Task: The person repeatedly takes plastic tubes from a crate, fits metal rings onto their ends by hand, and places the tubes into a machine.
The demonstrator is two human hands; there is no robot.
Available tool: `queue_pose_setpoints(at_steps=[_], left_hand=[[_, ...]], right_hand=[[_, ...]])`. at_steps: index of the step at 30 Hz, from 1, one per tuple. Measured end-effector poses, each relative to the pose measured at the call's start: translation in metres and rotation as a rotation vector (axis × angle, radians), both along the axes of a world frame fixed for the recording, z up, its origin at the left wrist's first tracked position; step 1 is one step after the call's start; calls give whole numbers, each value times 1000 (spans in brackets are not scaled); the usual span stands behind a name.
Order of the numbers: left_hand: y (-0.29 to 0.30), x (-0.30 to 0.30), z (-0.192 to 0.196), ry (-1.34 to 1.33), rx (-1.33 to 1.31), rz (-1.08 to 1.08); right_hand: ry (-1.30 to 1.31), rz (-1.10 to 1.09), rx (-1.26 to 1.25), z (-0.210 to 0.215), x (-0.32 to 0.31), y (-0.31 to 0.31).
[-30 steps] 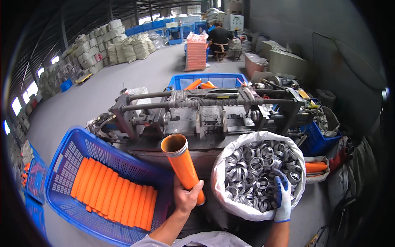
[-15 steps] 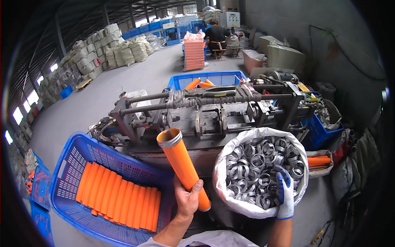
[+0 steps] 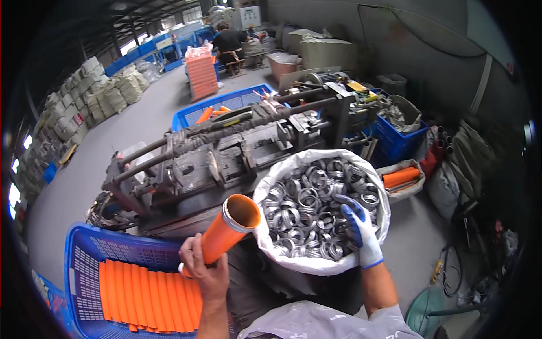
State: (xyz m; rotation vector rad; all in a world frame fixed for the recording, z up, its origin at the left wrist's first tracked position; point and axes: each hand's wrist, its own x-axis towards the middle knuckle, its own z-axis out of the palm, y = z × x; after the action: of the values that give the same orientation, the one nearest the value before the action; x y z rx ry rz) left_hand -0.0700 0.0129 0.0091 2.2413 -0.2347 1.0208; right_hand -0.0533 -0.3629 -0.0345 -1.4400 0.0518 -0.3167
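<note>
My bare left hand (image 3: pixel 206 271) is wrapped round an orange tube (image 3: pixel 221 234), whose open end faces up and toward me. A silvery metal ring (image 3: pixel 238 226) encircles the tube just below that end. Over the right side of a white sack (image 3: pixel 316 269), my right hand (image 3: pixel 362 230) wears a white and blue glove. Its fingers are apart and reach down among loose metal rings (image 3: pixel 307 199) that fill the sack; I see no ring held in them. The fingertips lie at or close to the rings.
A blue basket (image 3: pixel 121 242) at the left holds a row of orange tubes (image 3: pixel 149 296). Beyond the sack stands a dark metal machine (image 3: pixel 197 192) with long bars. Another blue crate (image 3: pixel 192 113) is behind it. A person (image 3: pixel 228 42) sits far off.
The view has swung to the right. My left hand has tilted the tube so its ringed mouth faces me more. My right hand stays over the rings, shifted slightly within the sack.
</note>
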Motion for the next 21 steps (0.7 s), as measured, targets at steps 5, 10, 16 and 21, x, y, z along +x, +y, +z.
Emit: queue_pose_setpoints(at_steps=[5, 10, 16, 21], left_hand=[[5, 10, -3, -70, 78, 37], [10, 10, -2, -50, 133, 55], [18, 28, 8, -59, -1211, -300], [47, 43, -11, 246, -1771, -695]], right_hand=[[31, 1, 0, 0, -4, -3], [75, 11, 31, 8, -7, 6], [59, -13, -2, 5, -7, -1], [70, 18, 37, 1, -4, -1]])
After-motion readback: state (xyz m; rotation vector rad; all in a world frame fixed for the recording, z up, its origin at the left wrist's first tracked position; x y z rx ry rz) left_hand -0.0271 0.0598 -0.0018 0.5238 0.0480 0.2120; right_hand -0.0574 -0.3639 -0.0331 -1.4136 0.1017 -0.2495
